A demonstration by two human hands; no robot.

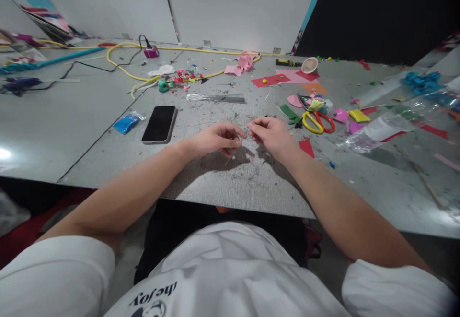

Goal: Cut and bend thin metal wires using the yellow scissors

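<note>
Over the near middle of the table, my left hand [220, 139] is closed in a loose pinch around a thin piece of wire, whose lower end pokes out beneath the fingers. Close beside it on the right, my right hand [270, 135] pinches at the wire's other end, with thumb and index finger together. The wire is so fine that its full shape cannot be made out. A bundle of straight thin metal wires [215, 98] lies just beyond my hands.
To the left are a phone [160, 124] and a blue packet [127, 123]. Scissors [318, 121] with yellow and red handles, paper scraps and a plastic bottle [377, 132] lie right. A yellow cable [111, 60], a glue gun [21, 84] and a cutter knife [288, 63] lie farther back.
</note>
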